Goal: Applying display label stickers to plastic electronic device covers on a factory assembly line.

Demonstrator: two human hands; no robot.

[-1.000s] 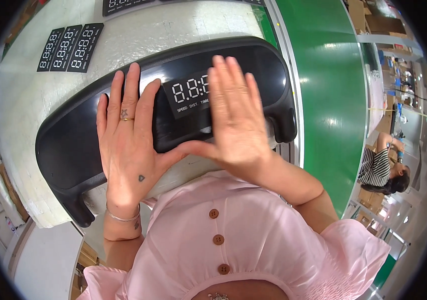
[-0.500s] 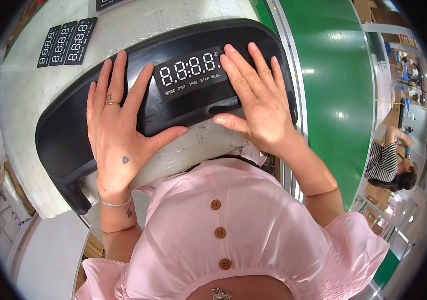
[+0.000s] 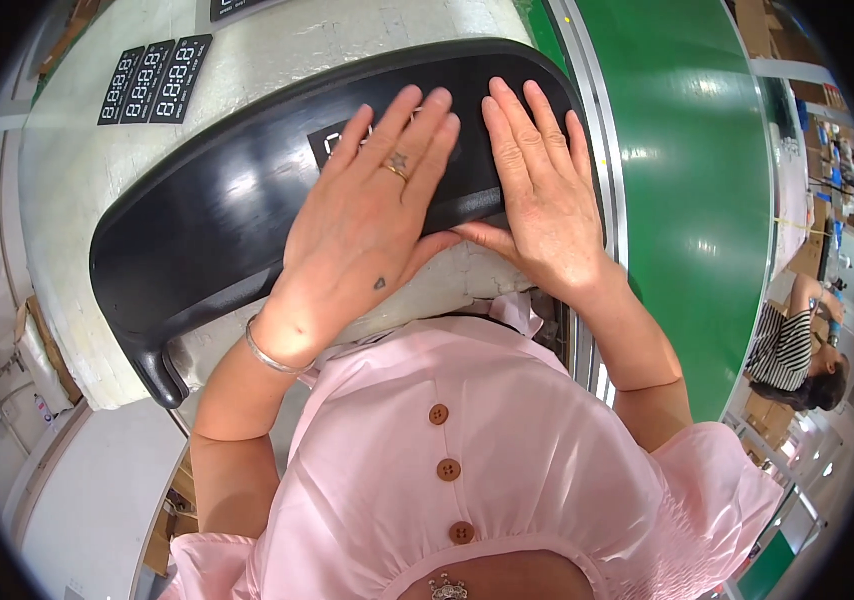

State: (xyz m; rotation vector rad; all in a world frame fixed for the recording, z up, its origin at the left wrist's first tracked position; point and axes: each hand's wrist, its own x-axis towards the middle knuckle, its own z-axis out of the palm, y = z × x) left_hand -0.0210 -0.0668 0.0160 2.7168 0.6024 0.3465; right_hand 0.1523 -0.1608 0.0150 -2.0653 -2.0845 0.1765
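Observation:
A curved glossy black plastic console panel (image 3: 217, 190) lies across the padded white work surface in front of me. My left hand (image 3: 372, 190) is laid flat over the dark display sticker (image 3: 324, 138) on the panel, fingers stretched out, covering nearly all of it. Only the sticker's left edge, with part of a white digit, shows beside the fingers. To its right, my right hand (image 3: 547, 195) rests flat on the panel's right end with its fingers extended. Both thumbs reach the panel's near edge, their tips close together. Neither hand grips anything.
Several similar display stickers (image 3: 157, 82) lie in a row at the far left, and another dark display piece (image 3: 237, 8) sits at the top edge. A green conveyor belt (image 3: 692, 180) with a metal rail runs along the right. Beyond it, a person in a striped top (image 3: 782, 345) is seated.
My left hand has slid right from the bare panel onto the display sticker, hiding most of it. My right hand has shifted slightly right, off the sticker's edge.

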